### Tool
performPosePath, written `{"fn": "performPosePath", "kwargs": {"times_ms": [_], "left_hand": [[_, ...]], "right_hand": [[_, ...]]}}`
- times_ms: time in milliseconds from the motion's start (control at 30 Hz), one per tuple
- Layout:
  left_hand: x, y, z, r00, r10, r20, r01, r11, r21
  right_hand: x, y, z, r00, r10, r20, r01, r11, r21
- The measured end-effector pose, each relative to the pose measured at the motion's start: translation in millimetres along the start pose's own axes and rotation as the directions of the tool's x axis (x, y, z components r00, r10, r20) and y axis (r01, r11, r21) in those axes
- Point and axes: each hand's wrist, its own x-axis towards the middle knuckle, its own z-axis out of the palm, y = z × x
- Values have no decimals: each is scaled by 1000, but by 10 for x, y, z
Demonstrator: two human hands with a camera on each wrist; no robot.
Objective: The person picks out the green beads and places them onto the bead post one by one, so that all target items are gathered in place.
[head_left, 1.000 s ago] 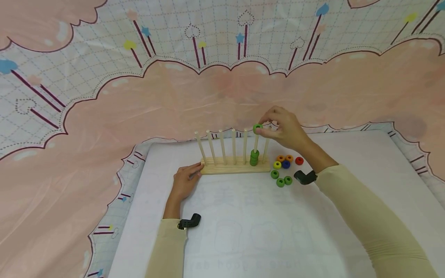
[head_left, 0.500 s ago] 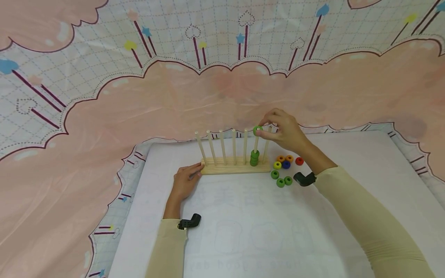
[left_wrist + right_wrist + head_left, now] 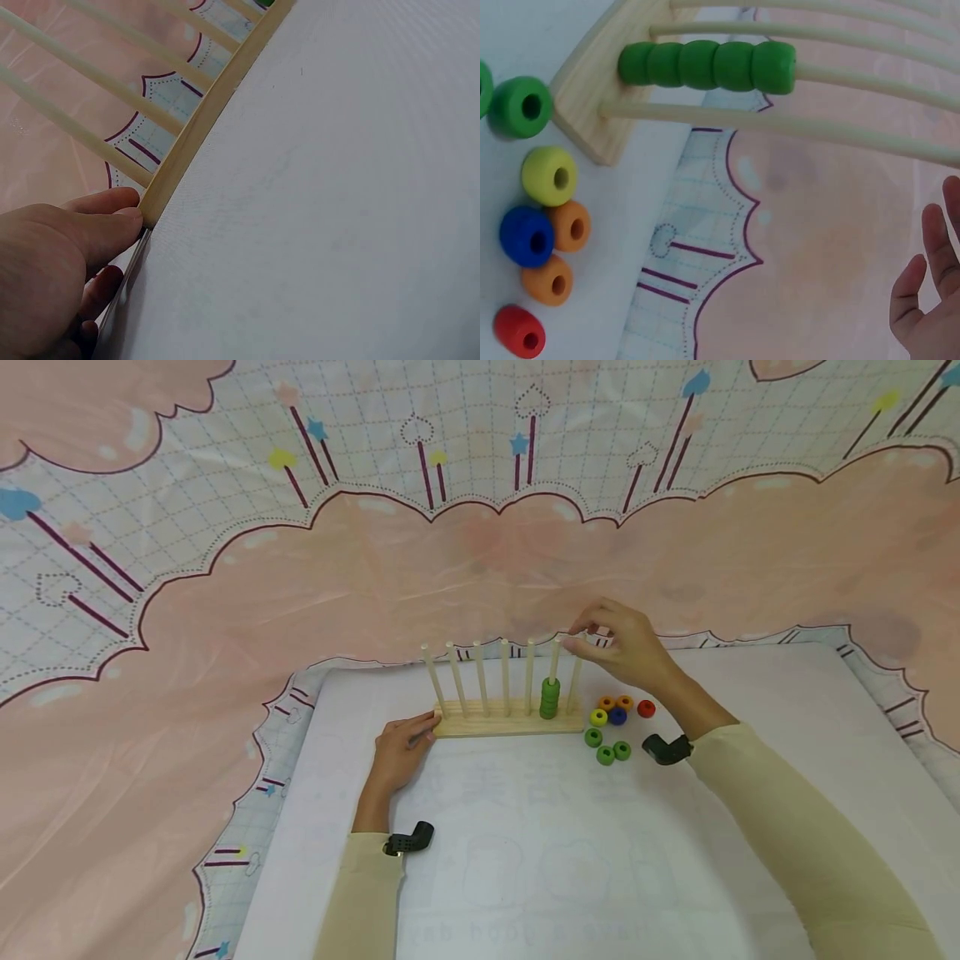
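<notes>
Since the earlier frame, one glossy round green bead (image 3: 774,67) has dropped down the second peg from the right (image 3: 555,661) on the pale wooden peg rack (image 3: 487,725), topping four matching green beads (image 3: 697,64). The right hand's (image 3: 626,643) grip stands apart; the left hand (image 3: 397,756) seemingly pinches the rack's end, fingers partly hidden.

Looks to me like a tabletop filming spot, whether in a home or a studio I can't tell: cartoonish pink printed cloth (image 3: 450,560) surrounds the white table (image 3: 540,835) on the far, left and right sides, and black cameras (image 3: 411,839) sit by both sleeves (image 3: 810,852).
</notes>
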Motion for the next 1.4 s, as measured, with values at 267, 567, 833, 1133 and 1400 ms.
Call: {"fn": "performPosePath", "kwargs": {"times_ms": [267,567,833,1133,1400], "left_hand": [[6,3,-3,1000,-1,3,1,1000,3],[14,-3,1,1000,-2,-1,2,1000,0],[18,-13,9,1000,2,0,-2,1000,-1],[16,-24,8,1000,5,1,-5,1000,12],[8,-3,0,1000,-8,4,8,1000,0]], "right_hand": [[-198,164,-47,991,104,84,-102,995,-21],[-486,441,32,972,153,181,-143,987,-67],[-729,655,191,970,78,230,-68,996,-51],[-900,778,326,941,118,316,-92,991,-97],[-951,742,392,901,211,380,-147,971,-190]]}}
